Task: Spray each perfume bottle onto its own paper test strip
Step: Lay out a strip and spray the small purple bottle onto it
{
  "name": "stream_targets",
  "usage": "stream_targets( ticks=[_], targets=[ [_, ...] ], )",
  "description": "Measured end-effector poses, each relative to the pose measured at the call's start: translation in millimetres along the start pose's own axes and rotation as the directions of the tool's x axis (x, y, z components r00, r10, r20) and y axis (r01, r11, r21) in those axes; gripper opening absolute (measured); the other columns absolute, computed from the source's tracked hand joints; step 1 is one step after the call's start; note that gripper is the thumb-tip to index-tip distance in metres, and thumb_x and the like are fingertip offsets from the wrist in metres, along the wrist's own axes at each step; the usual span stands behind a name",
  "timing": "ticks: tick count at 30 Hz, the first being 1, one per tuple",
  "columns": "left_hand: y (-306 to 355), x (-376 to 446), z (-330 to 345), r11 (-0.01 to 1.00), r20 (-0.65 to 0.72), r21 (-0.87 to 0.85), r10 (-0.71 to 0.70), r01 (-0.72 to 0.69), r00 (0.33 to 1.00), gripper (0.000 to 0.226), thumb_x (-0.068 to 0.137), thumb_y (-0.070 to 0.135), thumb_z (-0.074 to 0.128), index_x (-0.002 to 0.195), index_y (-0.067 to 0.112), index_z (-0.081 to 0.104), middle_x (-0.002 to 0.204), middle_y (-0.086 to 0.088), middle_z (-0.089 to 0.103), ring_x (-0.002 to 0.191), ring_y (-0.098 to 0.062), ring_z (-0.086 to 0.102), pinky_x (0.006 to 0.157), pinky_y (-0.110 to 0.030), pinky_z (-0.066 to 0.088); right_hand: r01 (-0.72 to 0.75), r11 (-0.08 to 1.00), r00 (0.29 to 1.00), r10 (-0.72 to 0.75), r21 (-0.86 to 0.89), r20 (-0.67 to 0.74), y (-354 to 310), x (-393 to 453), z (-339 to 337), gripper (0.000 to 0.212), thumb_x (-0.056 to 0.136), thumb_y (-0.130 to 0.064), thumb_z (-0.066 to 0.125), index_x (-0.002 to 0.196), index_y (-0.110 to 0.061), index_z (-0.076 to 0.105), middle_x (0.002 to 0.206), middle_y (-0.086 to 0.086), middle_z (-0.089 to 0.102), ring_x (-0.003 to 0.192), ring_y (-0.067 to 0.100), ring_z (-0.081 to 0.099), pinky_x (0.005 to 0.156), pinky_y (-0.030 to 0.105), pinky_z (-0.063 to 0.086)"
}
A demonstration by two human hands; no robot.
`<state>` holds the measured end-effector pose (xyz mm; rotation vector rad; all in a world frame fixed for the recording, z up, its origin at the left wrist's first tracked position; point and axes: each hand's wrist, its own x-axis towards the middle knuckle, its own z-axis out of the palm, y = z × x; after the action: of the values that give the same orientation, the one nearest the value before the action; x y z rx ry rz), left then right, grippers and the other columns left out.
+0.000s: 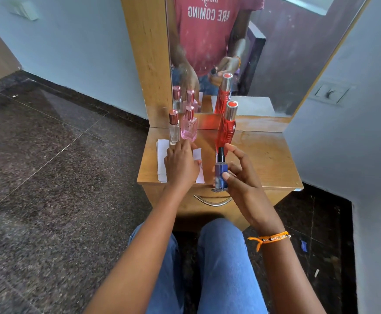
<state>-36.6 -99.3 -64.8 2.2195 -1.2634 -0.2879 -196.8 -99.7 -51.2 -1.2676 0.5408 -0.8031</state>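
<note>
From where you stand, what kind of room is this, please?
Probably a bedroom or dressing corner at home: a small wooden dressing table with a drawer, a tall wall mirror above it, and a dark speckled stone floor.

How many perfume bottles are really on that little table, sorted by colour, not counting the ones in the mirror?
Clear bottle: 1
Pink bottle: 1
Red bottle: 1
Blue bottle, held in the right hand: 1
Total: 4 bottles
</note>
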Motion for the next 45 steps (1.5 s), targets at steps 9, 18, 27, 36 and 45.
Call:
stream_targets(
  ticks=[9,18,27,36,45],
  targets=[
    [-3.0,-5.4,-3.3,0.979,-0.056,-0.189,0.067,-0.076,0.996,0.009,0.082,0.006,0.063,0.082,0.015,0.064,0.089,-0.001,0.065,0.085,-0.018,0.057,0.07,-0.028,0.045,-0.137,0.799,0.984,0.041,0.586,0.175,3.2,-1.4,9.7,0.054,0.085,-0.004,0.042,0.134,-0.026,0.046,0.086,0.01,0.056,0.066,0.017,0.053,0.062,0.024,0.048],
    [3.7,-21.7,-23.1,0.865,0.053,-0.496,-0.062,0.08,0.997,0.006,0.09,0.012,0.056,0.093,0.017,0.055,0.092,0.003,0.062,0.089,-0.013,0.058,0.074,-0.023,0.042,-0.19,0.613,0.975,0.025,0.767,0.222,12.4,-5.3,10.2,0.049,0.09,-0.01,0.052,0.136,-0.018,0.038,0.082,0.009,0.055,0.052,0.007,0.049,0.045,0.015,0.045],
    [5.9,-27.6,-24.8,0.786,0.108,-0.611,-0.04,0.098,0.993,0.013,0.085,0.008,0.063,0.081,0.02,0.061,0.086,-0.002,0.069,0.078,-0.011,0.063,0.073,-0.029,0.052,-0.128,0.727,0.99,0.057,0.674,0.127,12.1,-8.3,6.9,0.049,0.086,-0.015,0.056,0.133,-0.018,0.042,0.075,0.004,0.051,0.046,0.005,0.04,0.044,0.016,0.032],
    [16.4,-30.6,-28.0,0.718,0.265,-0.681,0.058,0.145,0.962,0.023,0.083,0.002,0.062,0.099,0.019,0.064,0.088,0.005,0.067,0.084,-0.005,0.06,0.077,-0.023,0.048,0.062,0.852,0.966,-0.183,-0.52,-0.185,-12.7,-6.0,-15.9,0.051,0.086,0.004,0.049,0.122,-0.032,0.048,0.07,0.017,0.049,0.044,0.02,0.04,0.043,0.028,0.04],
    [29.8,-30.6,-22.3,0.542,0.395,-0.77,-0.011,0.337,0.919,0.025,0.078,-0.002,0.069,0.094,0.014,0.059,0.077,0.001,0.062,0.074,-0.01,0.06,0.071,-0.021,0.055,0.118,0.214,0.954,-0.294,-0.97,0.052,-20.7,4.6,-23.0,0.05,0.081,-0.009,0.059,0.126,-0.027,0.048,0.064,-0.011,0.042,0.059,0.019,0.05,0.048,0.029,0.037]
  ],
)
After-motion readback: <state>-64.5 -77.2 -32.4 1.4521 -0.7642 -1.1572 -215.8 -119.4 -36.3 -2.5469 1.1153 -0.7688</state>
